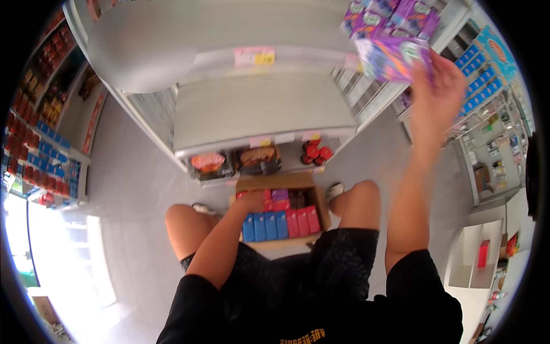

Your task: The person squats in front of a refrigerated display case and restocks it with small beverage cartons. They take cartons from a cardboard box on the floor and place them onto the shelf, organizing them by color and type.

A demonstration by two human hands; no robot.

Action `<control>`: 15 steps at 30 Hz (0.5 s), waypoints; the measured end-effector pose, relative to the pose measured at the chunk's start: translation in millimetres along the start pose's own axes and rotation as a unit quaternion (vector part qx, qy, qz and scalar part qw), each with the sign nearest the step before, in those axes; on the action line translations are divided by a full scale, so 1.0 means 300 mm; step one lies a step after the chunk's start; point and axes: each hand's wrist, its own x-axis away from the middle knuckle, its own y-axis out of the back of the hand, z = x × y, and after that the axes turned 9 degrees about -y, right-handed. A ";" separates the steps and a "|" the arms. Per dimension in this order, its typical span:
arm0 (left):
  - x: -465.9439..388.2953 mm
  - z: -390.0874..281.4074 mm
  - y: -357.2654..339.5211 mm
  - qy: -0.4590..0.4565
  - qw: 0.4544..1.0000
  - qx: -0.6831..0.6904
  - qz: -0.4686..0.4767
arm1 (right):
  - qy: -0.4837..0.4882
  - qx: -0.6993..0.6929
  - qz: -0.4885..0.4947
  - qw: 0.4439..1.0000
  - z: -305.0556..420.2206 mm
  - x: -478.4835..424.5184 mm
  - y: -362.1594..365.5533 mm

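Note:
My right hand (pixel 438 94), raised at the upper right, grips a purple printed packet (pixel 393 58) that looks blurred. Just beyond it, similar purple packets (pixel 386 17) are piled on the right end of a shelf. Low between my knees stands an open cardboard box (pixel 275 182) with several small packs inside. Blue packs (pixel 264 225) and pinkish-red packs (pixel 303 220) fill its near row. My left hand (pixel 252 201) reaches into the far left part of the box, over red packs. Its fingertips are hidden, so I cannot tell whether it holds one. A purple pack (pixel 280 195) lies to its right.
A shelving unit with a wide pale shelf (pixel 262 107) rises before me. On its bottom level are packaged goods (pixel 258 159) and red-lidded jars (pixel 316 152). Stocked racks (pixel 38 142) stand at the left. Blue boxes (pixel 481 81) line a rack at the right.

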 end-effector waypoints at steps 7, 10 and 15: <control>0.070 -0.050 0.082 0.056 0.995 0.049 0.068 | -0.415 0.093 0.428 0.798 -0.105 0.521 0.123; 0.039 -0.072 0.084 0.047 0.995 0.054 0.070 | -0.419 0.257 0.410 0.769 -0.391 0.862 0.141; 0.056 -0.115 0.124 0.056 0.994 0.057 0.079 | -0.406 0.342 0.382 0.756 -0.515 1.038 0.112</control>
